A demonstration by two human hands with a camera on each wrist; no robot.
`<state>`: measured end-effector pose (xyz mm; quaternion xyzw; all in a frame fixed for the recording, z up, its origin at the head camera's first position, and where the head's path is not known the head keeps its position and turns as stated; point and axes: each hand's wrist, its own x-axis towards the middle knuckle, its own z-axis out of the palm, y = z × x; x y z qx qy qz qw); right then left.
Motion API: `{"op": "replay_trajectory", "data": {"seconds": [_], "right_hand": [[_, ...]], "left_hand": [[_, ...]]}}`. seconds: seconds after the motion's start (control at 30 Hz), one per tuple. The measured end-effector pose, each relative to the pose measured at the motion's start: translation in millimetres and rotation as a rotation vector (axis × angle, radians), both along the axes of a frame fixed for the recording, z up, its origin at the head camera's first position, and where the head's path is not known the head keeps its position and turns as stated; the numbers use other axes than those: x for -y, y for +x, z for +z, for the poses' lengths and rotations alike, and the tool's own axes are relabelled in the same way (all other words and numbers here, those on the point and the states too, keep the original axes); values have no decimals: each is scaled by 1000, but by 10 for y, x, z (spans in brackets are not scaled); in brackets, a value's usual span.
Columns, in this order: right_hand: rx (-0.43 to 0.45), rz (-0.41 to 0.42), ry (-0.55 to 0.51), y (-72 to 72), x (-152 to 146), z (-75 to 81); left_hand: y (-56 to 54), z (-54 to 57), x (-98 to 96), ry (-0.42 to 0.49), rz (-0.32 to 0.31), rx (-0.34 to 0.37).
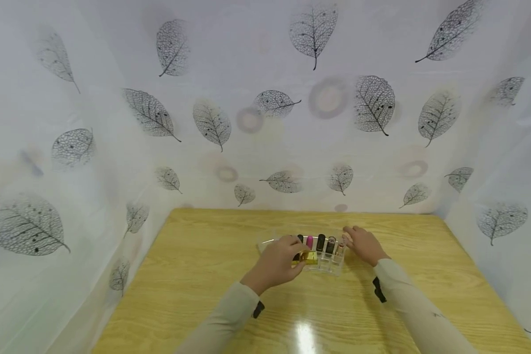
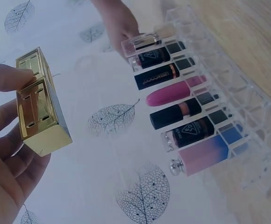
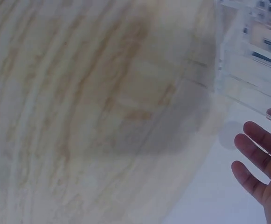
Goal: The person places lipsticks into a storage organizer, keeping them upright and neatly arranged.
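Note:
A gold rectangular case [image 2: 42, 105] is pinched between the thumb and fingers of my left hand [image 1: 276, 260]. The case hovers over the front of a clear lipstick organizer [image 1: 325, 265], apart from its slots in the left wrist view. Several lipsticks stand in the organizer's back row: a pink one [image 2: 172, 94], black ones such as this black lipstick [image 2: 156, 77], and a pink-and-blue one [image 2: 203, 156]. At the organizer's right end rests my right hand [image 1: 365, 244], its fingers [image 3: 256, 149] extended and one fingertip against the clear plastic.
A wooden table [image 1: 194, 275] carries the organizer near its far side. White leaf-patterned sheeting [image 1: 265, 132] rises behind the table and along both sides. Light glares off the tabletop near the front.

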<state>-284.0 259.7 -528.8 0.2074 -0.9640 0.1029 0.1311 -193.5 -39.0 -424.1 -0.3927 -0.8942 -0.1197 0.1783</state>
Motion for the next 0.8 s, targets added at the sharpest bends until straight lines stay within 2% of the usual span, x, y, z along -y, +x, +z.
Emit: {"op": "replay_trajectory", "data": {"seconds": [0.13,0.23,0.33,0.43,0.6,0.7,0.8], "right_hand": [[26,-62,-79,56,-25,147],[-17,-88,-153,164,6,334],[-94,-75,-216,345,128,539],[-170,-3,-287,585,326,738],[-254,194,-361,944,644,988],[-249,280,-367,1057,774,1034],[-217,319,-359,1098,858,1027]], "left_hand": [[8,19,14,14,-1,0],[12,15,28,20,2,3],[13,-5,38,32,-2,-3],[9,-33,39,46,-8,-19],[1,-51,34,69,-22,-39],[-3,-48,29,85,-39,-54],[-3,-49,24,99,-54,-67]]}}
